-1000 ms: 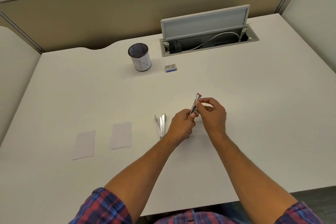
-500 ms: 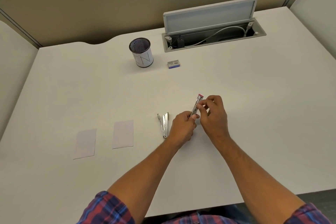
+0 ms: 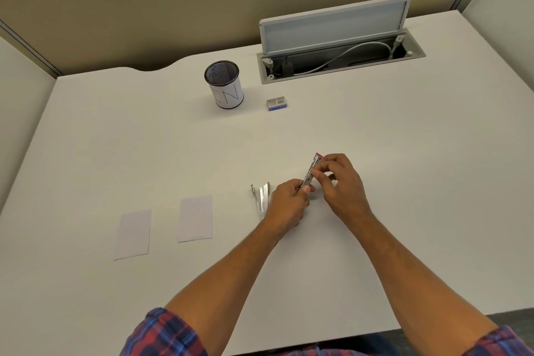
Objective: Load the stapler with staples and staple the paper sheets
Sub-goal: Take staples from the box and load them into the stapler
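Note:
A small metal stapler point(image 3: 311, 171) with a red tip stands tilted above the desk, held at its lower end by my left hand point(image 3: 286, 203). My right hand point(image 3: 341, 182) pinches its upper part with the fingertips. Whether staples lie between those fingers is too small to tell. A loose silver metal piece point(image 3: 261, 199) lies on the desk just left of my left hand, partly hidden by it. Two small white paper sheets point(image 3: 133, 234) point(image 3: 195, 218) lie side by side, flat and apart, further left. A small blue staple box point(image 3: 276, 103) sits further back.
A black mesh pen cup point(image 3: 224, 84) with a white paper label stands at the back, left of the staple box. Behind it an open cable hatch point(image 3: 338, 37) with a raised lid and a grey cable is set into the white desk point(image 3: 404, 182).
Both hands have kept hold of the stapler while the right fingertips shifted slightly along its upper part. The head camera tilted, so the scene sits a little differently in view.

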